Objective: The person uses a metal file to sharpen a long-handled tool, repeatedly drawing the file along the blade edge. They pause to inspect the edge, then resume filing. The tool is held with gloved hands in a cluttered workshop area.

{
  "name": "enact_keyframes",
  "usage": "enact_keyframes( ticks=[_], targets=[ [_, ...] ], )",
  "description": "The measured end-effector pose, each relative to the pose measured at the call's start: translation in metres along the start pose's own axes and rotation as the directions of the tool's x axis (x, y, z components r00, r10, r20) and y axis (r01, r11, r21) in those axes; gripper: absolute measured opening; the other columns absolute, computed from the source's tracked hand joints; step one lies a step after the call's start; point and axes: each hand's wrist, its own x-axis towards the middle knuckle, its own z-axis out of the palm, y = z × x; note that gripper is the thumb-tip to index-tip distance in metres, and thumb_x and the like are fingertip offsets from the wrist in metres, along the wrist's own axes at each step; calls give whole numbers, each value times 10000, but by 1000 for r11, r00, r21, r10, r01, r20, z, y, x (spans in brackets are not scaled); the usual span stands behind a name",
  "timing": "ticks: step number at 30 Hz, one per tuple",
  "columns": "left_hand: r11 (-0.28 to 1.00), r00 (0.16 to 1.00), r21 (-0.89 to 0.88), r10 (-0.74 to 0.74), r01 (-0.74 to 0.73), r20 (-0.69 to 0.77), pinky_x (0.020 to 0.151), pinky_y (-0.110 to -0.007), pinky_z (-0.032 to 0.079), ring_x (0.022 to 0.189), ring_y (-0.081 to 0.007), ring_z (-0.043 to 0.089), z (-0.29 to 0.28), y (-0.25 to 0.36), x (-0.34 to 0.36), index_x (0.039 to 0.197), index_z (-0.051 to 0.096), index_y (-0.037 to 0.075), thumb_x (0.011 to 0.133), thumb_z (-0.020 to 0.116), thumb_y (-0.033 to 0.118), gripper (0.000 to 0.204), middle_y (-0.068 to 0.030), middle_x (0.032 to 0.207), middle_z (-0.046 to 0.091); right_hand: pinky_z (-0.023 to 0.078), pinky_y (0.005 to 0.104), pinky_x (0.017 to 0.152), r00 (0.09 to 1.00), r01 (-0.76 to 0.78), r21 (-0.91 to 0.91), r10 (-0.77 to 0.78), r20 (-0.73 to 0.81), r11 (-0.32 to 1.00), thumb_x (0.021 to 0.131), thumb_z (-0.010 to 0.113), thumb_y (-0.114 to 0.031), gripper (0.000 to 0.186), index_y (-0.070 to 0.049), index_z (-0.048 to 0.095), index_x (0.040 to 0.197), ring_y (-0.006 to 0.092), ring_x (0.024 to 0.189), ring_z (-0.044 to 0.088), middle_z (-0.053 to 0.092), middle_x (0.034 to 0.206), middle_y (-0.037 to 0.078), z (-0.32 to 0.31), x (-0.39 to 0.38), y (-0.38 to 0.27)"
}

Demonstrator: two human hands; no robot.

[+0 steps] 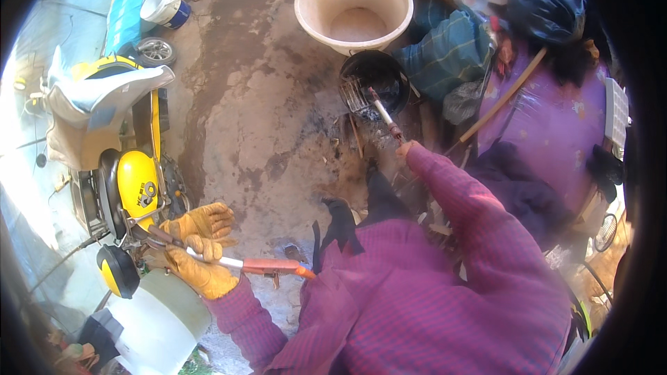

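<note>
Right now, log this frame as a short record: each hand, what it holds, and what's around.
left hand: yellow work glove, gripping orange-handled tool
right hand: mostly hidden by purple sleeve, holding a rod over black pot
near pot: cream basin
left side: yellow machine
ground: stained concrete floor

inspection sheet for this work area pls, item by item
surface: bare stained concrete floor, dark sooty patch by the pot
job's things: orange-handled tongs; rod reaching into the black pot
clutter: cream basin, folded blue cloth, white bucket
grippers: left hand, in a yellow glove, grips the tongs; right hand holds the rod
cables: thin cable on the floor at left
surroundings: yellow scooter, purple sheet
</note>
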Motion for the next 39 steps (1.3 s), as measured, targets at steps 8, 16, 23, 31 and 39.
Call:
enact_keyframes(
  ticks=[8, 16, 23, 31, 39],
  targets=[
    [990, 999, 141, -20, 13, 49, 373, -260, 388, 406, -86, 410, 40, -25, 10, 1469, 451, 82, 1087, 539, 473, 554, 16, 662, 475, 496, 469, 1069, 974, -195, 32, 198, -112, 980, 883, 707, -401, 601, -93, 593, 1387, 423, 1268, 616, 613, 1392, 244, -5, 87, -60],
    [972, 976, 233, 88, -39, -201, 453, -269, 346, 492, -100, 353, 94, -58, 11, 1392, 529, 110, 1099, 502, 487, 478, 1, 709, 370, 455, 556, 1054, 939, -147, -125, 99, -329, 981, 821, 793, -374, 653, -149, 582, 1397, 381, 1288, 556, 607, 1339, 185, 7, 79, -72],
    [997, 996, -77, 8, -15, -94, 446, -275, 301, 473, -115, 308, 130, -67, 25, 1119, 525, 149, 1089, 506, 517, 369, 11, 681, 374, 464, 520, 1106, 595, 76, 730, -618, 514, 679, 852, 806, -466, 929, -19, 431, 1574, 376, 1361, 571, 546, 1533, 213, -34, -45, -91],
    [975, 994, -208, 92, -78, 58, 415, -252, 266, 453, -84, 284, 156, -51, 27, 1248, 605, 200, 1056, 593, 492, 349, 21, 619, 370, 362, 458, 1196, -356, -414, 674, -790, 499, 612, 737, 894, -355, 1077, -27, 363, 1615, 298, 1407, 496, 518, 1532, 173, -73, -248, -154],
    [960, 954, -53, 266, -276, -139, 503, -263, 387, 545, -95, 476, 176, -26, -14, 1113, 604, 105, 1025, 653, 406, 317, 25, 735, 557, 472, 421, 1057, -319, -215, 651, -682, 658, 728, 624, 942, -285, 1201, -12, 319, 1613, 272, 1168, 607, 585, 1363, 112, -63, -283, -169]
  ],
)
